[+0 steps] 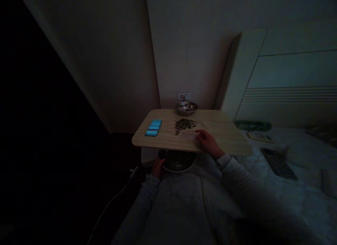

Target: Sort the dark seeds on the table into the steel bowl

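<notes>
A loose heap of small dark green grains (184,124) is spread on a light wooden tabletop (229,132), with a few strays around it. My right hand (209,143) rests over the near edge, just right of the heap; its fingers are curled together, and anything between them is too small to make out. Below the table's front edge, a round bowl (179,170) with a dark inside sits at my lap, its far part hidden by the tabletop. My left hand (158,167) grips that bowl's left rim.
At the back of the table stands a shiny metal bowl (186,108), below a wall socket (184,96). A phone-like object with a blurred blue screen (153,128) lies at the left. On the right, a bed (252,167) holds a dark flat object (279,163). A white cable (113,199) hangs lower left.
</notes>
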Motion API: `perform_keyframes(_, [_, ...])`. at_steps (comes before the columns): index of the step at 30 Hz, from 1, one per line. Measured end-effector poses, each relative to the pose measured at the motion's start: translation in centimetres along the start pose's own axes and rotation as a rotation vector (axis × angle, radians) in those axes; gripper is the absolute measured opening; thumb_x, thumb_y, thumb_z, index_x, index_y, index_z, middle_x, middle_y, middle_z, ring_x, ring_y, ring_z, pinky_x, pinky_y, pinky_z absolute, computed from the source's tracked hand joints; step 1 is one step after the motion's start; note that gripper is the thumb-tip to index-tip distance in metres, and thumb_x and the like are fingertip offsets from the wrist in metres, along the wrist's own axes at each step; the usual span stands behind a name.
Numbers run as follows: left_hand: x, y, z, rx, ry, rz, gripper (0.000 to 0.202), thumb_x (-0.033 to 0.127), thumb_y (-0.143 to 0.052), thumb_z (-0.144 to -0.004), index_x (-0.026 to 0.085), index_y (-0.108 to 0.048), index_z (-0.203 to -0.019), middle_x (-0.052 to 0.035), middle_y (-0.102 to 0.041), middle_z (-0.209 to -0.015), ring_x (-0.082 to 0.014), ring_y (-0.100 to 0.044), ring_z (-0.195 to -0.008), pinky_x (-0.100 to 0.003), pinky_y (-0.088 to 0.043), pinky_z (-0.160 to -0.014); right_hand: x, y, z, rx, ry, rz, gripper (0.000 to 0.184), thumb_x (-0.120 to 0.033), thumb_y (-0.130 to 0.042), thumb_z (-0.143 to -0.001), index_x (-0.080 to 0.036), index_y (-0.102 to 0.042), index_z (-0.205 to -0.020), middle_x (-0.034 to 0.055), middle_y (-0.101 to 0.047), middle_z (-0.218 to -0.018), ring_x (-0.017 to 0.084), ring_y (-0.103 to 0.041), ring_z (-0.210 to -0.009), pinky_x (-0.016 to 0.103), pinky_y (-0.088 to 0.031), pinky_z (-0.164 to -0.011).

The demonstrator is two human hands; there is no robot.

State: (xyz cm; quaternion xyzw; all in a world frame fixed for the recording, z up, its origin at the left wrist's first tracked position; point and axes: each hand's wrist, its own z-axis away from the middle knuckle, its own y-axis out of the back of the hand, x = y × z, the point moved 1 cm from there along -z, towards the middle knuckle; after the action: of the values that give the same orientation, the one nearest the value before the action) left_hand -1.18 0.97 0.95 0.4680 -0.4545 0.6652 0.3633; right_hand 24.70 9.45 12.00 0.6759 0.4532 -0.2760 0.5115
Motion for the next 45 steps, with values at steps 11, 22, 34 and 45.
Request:
perform_keyframes(11, [1.5, -0.6, 0.9, 0.074, 0.083, 0.034, 0.011, 0.015, -0.072, -0.061, 0.024, -0.068, -0.063, -0.0056, -0.079, -0.088, -0.0331, -0.066, -0.115, -0.044, -0.05, -0.102, 1.6, 3.0, 0.5, 0.048, -0.089, 0.057, 0.027, -0.026, -0.056, -0.076, -0.02, -0.068, -0.099, 0.0024, -0.07, -0.073, 0.017, -0.061, -0.066, 0.029, -0.047, -0.067])
perform_keyframes(22, [1.1, -0.3, 0.5, 0.053, 0.045, 0.011, 0.01, 0.02, -0.074, -0.061, 0.024, -0.072, -0.069, -0.0052, -0.079, -0.086, -0.0316, -0.067, -0.115, -0.042, -0.051, -0.102, 1.5, 3.9, 1.5, -0.021, -0.044, 0.131, 0.029, -0.026, -0.051, -0.075, -0.02, -0.07, -0.096, -0.0018, -0.061, -0.061, 0.016, -0.054, -0.059, 0.026, -0.041, -0.057])
perform_keyframes(34, [0.9, -0.5, 0.4, 0.079, 0.08, 0.024, 0.011, 0.023, -0.073, -0.058, 0.023, -0.068, -0.068, -0.0096, -0.078, -0.091, -0.0372, -0.064, -0.12, -0.049, -0.051, -0.102, 0.4, 3.9, 3.1, -0.043, -0.043, 0.077, 0.027, -0.029, -0.052, -0.076, -0.02, -0.069, -0.095, -0.0012, -0.062, -0.065, 0.017, -0.057, -0.063, 0.027, -0.043, -0.061])
perform_keyframes(45, [1.1, -0.6, 0.6, 0.064, 0.069, 0.031, 0.011, 0.022, -0.073, -0.059, 0.024, -0.071, -0.069, -0.0056, -0.079, -0.089, -0.0326, -0.067, -0.113, -0.042, -0.054, -0.098, -1.7, 0.8, 3.7, -0.135, 0.002, 0.001, 0.029, -0.03, -0.052, -0.079, -0.02, -0.068, -0.101, -0.0004, -0.064, -0.068, 0.017, -0.058, -0.065, 0.028, -0.046, -0.064])
